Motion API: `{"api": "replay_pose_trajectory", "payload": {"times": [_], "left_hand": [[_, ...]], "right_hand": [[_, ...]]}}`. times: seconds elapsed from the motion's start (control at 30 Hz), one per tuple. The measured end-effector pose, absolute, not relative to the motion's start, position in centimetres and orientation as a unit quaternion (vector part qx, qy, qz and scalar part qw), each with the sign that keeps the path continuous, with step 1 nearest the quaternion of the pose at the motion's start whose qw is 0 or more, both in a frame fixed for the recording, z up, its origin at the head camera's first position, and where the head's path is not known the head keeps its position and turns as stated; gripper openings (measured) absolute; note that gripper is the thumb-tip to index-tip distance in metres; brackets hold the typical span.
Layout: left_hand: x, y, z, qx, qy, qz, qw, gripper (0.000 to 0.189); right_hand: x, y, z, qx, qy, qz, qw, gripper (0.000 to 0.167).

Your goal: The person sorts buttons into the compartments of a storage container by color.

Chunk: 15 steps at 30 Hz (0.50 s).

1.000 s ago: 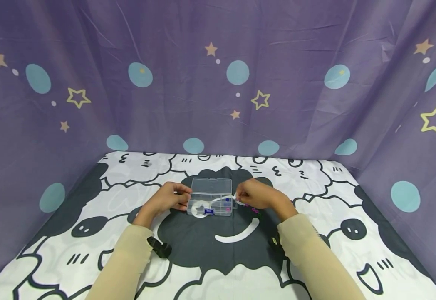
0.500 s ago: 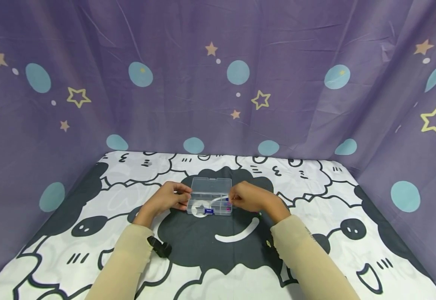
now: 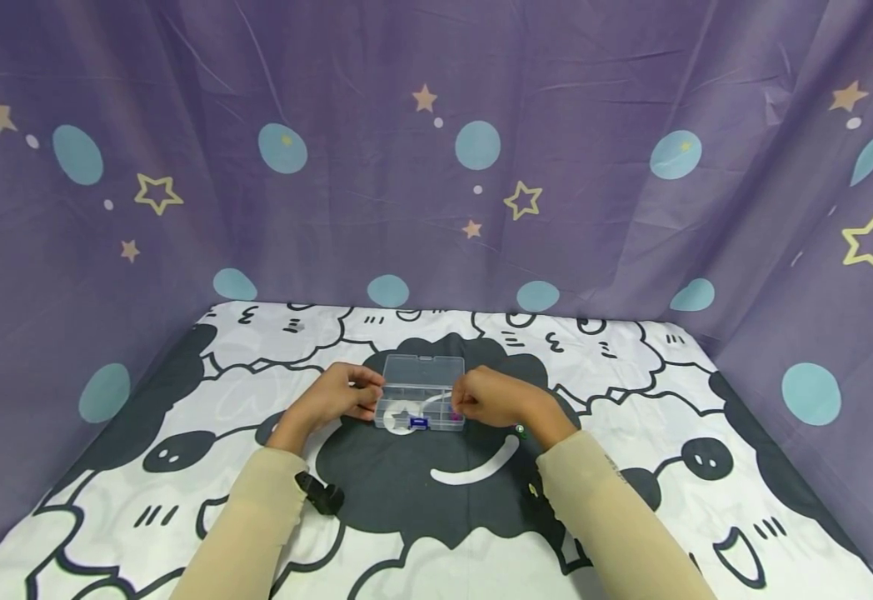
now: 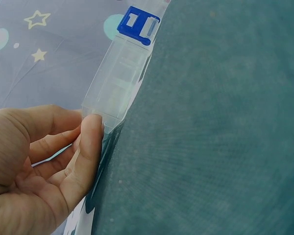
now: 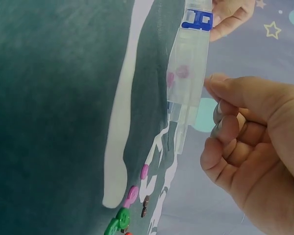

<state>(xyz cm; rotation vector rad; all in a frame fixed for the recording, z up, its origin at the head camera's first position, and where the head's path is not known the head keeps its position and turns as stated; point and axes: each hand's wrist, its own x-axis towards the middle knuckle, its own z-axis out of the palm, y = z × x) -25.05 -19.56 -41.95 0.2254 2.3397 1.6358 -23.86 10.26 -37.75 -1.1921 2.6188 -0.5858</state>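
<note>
Gripping the left end of a clear, rectangular plastic box with several compartments (image 3: 394, 393), the person's left hand (image 3: 335, 393) is clamped there, its fingertips pressed against the see-through end wall. The box sits in the middle of the table, right in front of the person, its clear flat lid (image 3: 424, 372) swung open on the far side, and a bright blue plastic clasp (image 3: 417, 423) shows at the middle of its front edge. Over at the other end, I can see the right hand (image 3: 495, 397) above the right-hand compartments, fingers curled in and the thumb side close against the box; whether anything is pinched between those fingertips I can't tell, as they are partly hidden. Just below them, small round pink pieces (image 5: 182, 71) show through the box's front wall, in its right end. Out on the cloth near that end lie a few more little discs: shiny pink button-like ones (image 5: 132, 195), bright green ones (image 5: 123, 218) beside them, and small dark brown ones (image 5: 145, 201). The table wears a black-and-white cloth with cartoon sheep (image 3: 406, 504), and the box rests over a big dark patch of it. Both arms come in from the near side in pale beige sleeves (image 3: 249, 517), a small black device (image 3: 321, 493) at the left wrist. Behind hangs a purple fabric curtain (image 3: 369, 212) printed with stars and pale blue ovals.
</note>
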Motion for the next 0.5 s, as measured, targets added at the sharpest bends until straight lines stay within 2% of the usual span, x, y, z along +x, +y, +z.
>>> {"api": "replay_pose_trajectory", "payload": {"times": [0.5], "left_hand": [[-25.1, -19.7, -42.0, 0.083, 0.808, 0.567, 0.138, 0.029]], "right_hand": [[-24.4, 11.7, -37.7, -0.384, 0.893, -0.219, 0.089, 0.01]]}}
